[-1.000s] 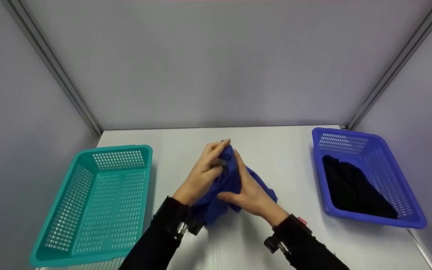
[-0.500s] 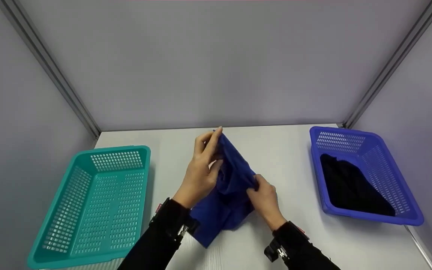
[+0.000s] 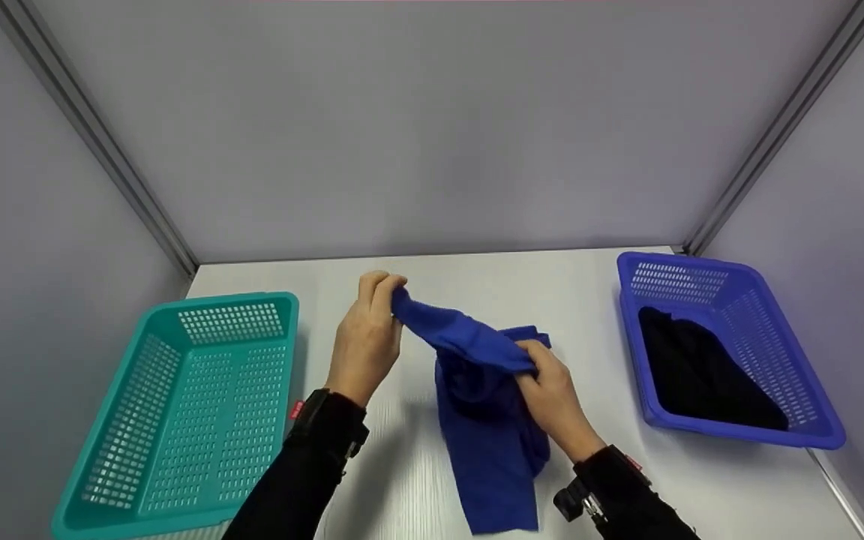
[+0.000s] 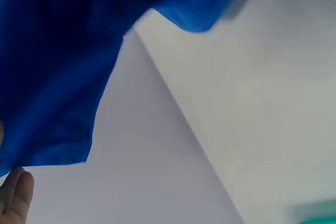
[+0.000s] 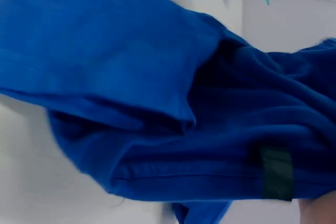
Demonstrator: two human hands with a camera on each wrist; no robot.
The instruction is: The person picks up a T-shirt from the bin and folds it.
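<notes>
A blue garment hangs crumpled between both hands over the middle of the table, one hemmed part trailing toward the front edge. My left hand pinches a narrow end of it, raised to the left. At the right, my right hand grips a bunched part of the cloth. Fingertips of the left hand touch a straight hem at the lower left of the left wrist view. In the right wrist view, a dark label sits on an edge of the cloth, close to a sliver of the right hand.
A green plastic basket stands on the left of the white table. On the right, a blue-violet basket holds a black cloth. Grey panels enclose the back and sides.
Both hands have drawn apart, the left one moving left with its end of the garment. The right hand went from lying against the cloth to gripping it. The bunched garment now hangs longer.
</notes>
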